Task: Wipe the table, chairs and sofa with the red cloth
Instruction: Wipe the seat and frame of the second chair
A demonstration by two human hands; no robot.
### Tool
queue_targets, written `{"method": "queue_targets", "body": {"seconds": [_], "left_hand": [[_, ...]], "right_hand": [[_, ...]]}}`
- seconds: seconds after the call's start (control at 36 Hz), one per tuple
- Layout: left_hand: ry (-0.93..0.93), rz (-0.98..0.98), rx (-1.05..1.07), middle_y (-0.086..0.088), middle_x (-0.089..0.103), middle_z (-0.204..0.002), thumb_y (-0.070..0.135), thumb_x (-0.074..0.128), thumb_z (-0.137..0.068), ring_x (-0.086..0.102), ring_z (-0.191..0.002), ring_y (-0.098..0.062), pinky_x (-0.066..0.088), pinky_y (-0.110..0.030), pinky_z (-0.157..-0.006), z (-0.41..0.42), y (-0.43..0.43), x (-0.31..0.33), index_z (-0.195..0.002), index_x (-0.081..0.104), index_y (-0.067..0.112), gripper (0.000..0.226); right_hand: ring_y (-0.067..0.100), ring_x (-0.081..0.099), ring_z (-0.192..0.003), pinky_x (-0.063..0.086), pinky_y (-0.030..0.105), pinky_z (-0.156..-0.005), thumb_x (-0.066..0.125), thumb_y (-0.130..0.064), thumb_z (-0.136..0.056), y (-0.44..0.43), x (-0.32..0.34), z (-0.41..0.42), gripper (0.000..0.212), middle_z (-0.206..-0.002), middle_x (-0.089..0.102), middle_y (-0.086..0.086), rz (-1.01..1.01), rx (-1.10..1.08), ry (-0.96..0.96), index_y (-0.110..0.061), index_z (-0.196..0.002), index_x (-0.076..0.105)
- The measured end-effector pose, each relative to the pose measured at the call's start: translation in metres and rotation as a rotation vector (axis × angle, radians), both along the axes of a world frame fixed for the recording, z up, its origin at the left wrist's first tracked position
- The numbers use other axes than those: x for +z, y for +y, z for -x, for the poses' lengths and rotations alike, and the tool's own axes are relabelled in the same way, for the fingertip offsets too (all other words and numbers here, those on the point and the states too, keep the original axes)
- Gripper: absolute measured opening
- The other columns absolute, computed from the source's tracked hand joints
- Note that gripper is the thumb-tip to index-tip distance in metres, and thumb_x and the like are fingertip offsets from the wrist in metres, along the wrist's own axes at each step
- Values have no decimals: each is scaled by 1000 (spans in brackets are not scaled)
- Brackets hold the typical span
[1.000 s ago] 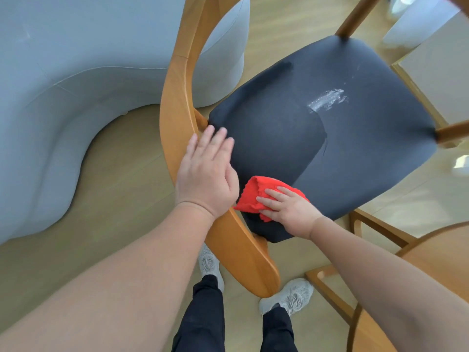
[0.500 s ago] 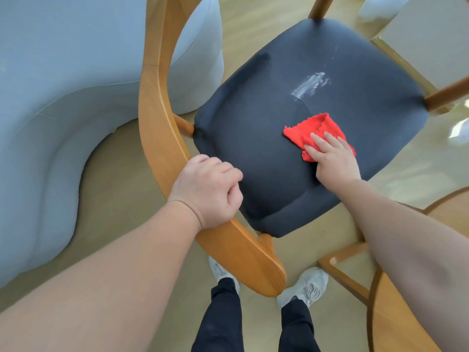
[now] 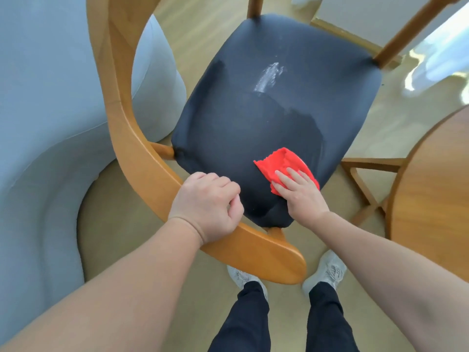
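Status: wiping of the chair seat (image 3: 253, 110) is in progress, in my judgement. The red cloth (image 3: 281, 163) lies flat on the seat's near right corner, close to its front edge. A white smear (image 3: 270, 76) shows on the seat's far half, well apart from the cloth, and is not yet wiped. A darker patch lies at the seat's middle, between smear and cloth; it may be a damp wiped zone, but I cannot confirm this. The backrest rail (image 3: 142, 153), curving round the seat's left side, shows no wiping marks. The sofa (image 3: 38, 97), left of the seat, and the counter (image 3: 436, 186), right of the seat, give no sign either way; I treat both as outstanding.

Hand pose: my right hand (image 3: 302, 196) rests palm down on the cloth, fingers (image 3: 291, 177) straight and together, pressing it to the seat rather than clutching it. My left hand (image 3: 206, 207) sits at the seat's near left edge, its fingers curled over the backrest rail and gripping it, which steadies the chair.
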State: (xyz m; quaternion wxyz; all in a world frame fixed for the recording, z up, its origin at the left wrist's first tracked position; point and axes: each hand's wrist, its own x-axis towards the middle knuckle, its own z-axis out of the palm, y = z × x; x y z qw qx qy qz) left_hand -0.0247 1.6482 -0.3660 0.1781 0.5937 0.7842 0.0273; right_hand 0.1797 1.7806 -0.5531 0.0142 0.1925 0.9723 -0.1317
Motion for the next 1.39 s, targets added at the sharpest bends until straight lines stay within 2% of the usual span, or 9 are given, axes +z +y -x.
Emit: {"method": "queue_targets", "body": {"seconds": [0.28,0.39,0.58,0.69,0.83,0.94,1.03,1.17,1.39], "left_hand": [[2,-17,2,3,64,-68,30,40,-83,58,-64,-21,47,-37,-60,0,1,-1,-73,68,16,33],[-3,-47,22,3,64,-67,29,40,-82,58,-63,-22,48,-35,-57,0,1,-1,-73,68,16,33],[4,-66,23,2,66,-69,30,37,-83,59,-62,-21,47,-31,-58,-2,2,1,-74,69,15,37],[10,-62,29,2,66,-68,30,36,-83,58,-61,-21,48,-32,-57,-2,4,2,-74,70,15,38],[14,-56,59,2,66,-69,32,33,-84,59,-62,-19,48,-30,-57,-2,4,3,-74,70,16,42],[12,-55,77,3,65,-67,33,32,-84,58,-61,-18,46,-28,-56,-2,4,3,-73,69,17,42],[6,-47,83,4,64,-66,33,32,-84,56,-60,-17,45,-27,-55,-1,5,3,-72,68,17,41],[6,-26,95,6,61,-64,33,34,-83,55,-60,-17,45,-30,-55,0,4,2,-70,66,19,38],[3,-13,64,7,55,-59,32,36,-82,49,-55,-16,34,-26,-54,1,4,1,-64,60,20,32]], "right_hand": [[32,44,-133,21,46,-117,79,-15,-74,-54,1,-39,55,-144,48,-3,137,259,-79,-26,-125,64],[33,48,-130,32,51,-107,81,-8,-64,-38,2,-40,65,-143,50,1,66,374,-122,-23,-124,65],[34,51,-126,36,53,-105,80,-11,-65,5,-2,-51,50,-140,54,2,-48,496,-129,-22,-114,71],[37,51,-125,31,54,-106,75,-2,-67,39,0,-58,54,-139,54,6,-110,323,-103,-19,-118,68],[40,47,-125,32,53,-107,33,-6,-80,81,-6,-51,52,-135,57,9,-128,52,-63,-15,-117,67],[46,41,-126,29,53,-108,42,-7,-74,135,9,-33,50,-133,54,13,-56,-397,-187,-10,-120,63],[43,43,-121,31,50,-107,39,-12,-72,151,21,-18,50,-121,56,15,-13,-443,-218,-7,-115,63],[41,20,-142,19,45,-118,48,2,-86,128,16,-20,55,-152,34,13,137,-571,-157,-10,-139,48],[32,8,-147,14,38,-120,41,-1,-90,110,28,0,57,-159,21,5,253,-762,-163,-16,-145,40]]}}
